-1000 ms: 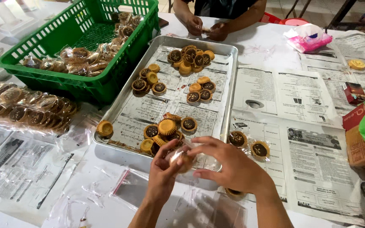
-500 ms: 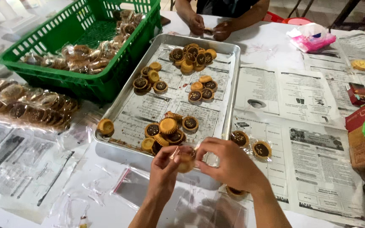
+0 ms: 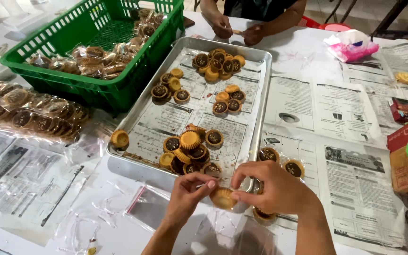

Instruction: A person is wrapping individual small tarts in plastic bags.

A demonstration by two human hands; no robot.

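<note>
Holding a tart (image 3: 223,197), metal tray (image 3: 259,123) just ahead, green basket (image 3: 101,92) beyond

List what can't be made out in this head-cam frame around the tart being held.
- Head view: underside of the tart, covered by the fingers of the left hand and right hand.
- Clear wrapper: see-through, edges unclear.
- Second tart below the right hand, mostly hidden by it.
- Person across the table: only their hands show; top edge cuts the rest.
- Basket contents: too small.
</note>
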